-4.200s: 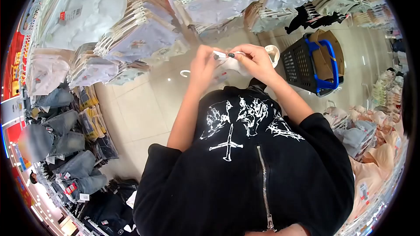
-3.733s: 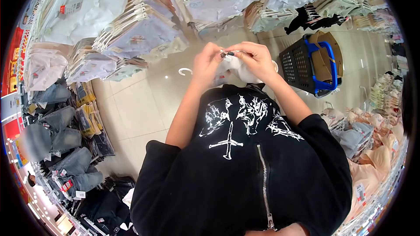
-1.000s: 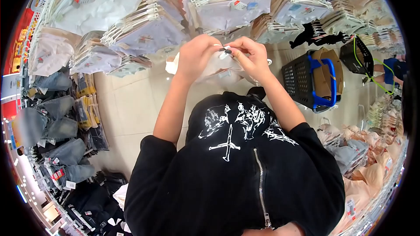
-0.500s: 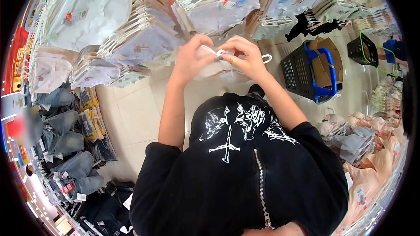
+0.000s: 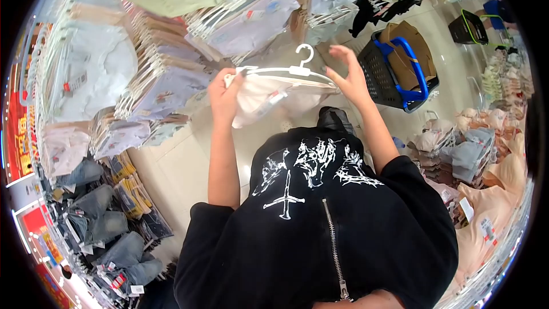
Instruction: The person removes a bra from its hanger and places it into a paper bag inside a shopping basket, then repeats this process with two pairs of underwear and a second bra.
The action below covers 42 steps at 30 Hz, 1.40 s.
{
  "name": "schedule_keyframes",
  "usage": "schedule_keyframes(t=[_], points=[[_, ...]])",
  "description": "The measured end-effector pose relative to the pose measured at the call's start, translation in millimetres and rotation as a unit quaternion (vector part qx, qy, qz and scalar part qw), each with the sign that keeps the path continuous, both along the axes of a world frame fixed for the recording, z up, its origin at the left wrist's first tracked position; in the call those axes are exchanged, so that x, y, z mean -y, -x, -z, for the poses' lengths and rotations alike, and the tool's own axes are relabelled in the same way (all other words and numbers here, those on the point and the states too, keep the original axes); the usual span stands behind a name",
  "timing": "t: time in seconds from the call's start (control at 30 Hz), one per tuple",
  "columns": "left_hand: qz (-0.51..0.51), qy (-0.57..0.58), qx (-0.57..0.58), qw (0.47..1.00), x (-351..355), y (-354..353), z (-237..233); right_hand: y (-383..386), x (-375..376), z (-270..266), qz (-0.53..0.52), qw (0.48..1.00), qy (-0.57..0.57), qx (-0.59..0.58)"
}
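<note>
In front of my torso is a white plastic hanger (image 5: 300, 70) with its hook pointing up and away from me. A thin pale pink garment (image 5: 257, 100), which looks like underwear, hangs from it with a small label on its front. My left hand (image 5: 225, 94) is closed around the hanger's left end and the edge of the cloth. Beside the right end, my right hand (image 5: 350, 77) has its fingers spread, its thumb close to the hanger bar. Whether that thumb touches the bar I cannot make out.
Racks of underwear on white hangers (image 5: 166, 86) stand close ahead and to the left. A black basket with a blue handle (image 5: 409, 60), holding a cardboard box (image 5: 400, 46), is on the floor at right. Folded jeans (image 5: 108, 223) lie left; peach garments (image 5: 486, 217) hang right.
My hands, earlier close together on the garment, have moved apart. The right fingers have opened, and the hanger now shows spread out with its hook up. My view has turned slightly.
</note>
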<state>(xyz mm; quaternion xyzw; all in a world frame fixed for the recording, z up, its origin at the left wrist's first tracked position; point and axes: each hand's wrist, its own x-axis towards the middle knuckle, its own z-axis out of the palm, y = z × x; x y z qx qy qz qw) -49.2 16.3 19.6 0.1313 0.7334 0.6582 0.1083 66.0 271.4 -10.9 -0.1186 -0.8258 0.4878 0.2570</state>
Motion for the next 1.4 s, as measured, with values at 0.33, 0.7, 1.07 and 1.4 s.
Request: schedule_keyframes(t=[0.33,0.7,1.07,1.4], points=[[0.049,-0.153,0.28,0.947,-93.9,15.5,29.7,-80.9,-99.1,16.7,-0.028,0.922,0.35,0.165],[0.432,-0.065,0.548,0.714,-311.9,-31.7,82.4,-195.4,-210.3,9.7,0.175,0.922,0.328,0.109],[0.815,0.125,0.327,0.461,-495.5,-163.8,47.0,-342.3,-186.1,6.1,0.429,0.79,0.412,-0.148],[0.804,0.218,0.486,0.265,-556.6,-157.7,82.3,-357.3,-81.5,-3.4,0.687,0.503,0.397,-0.342]])
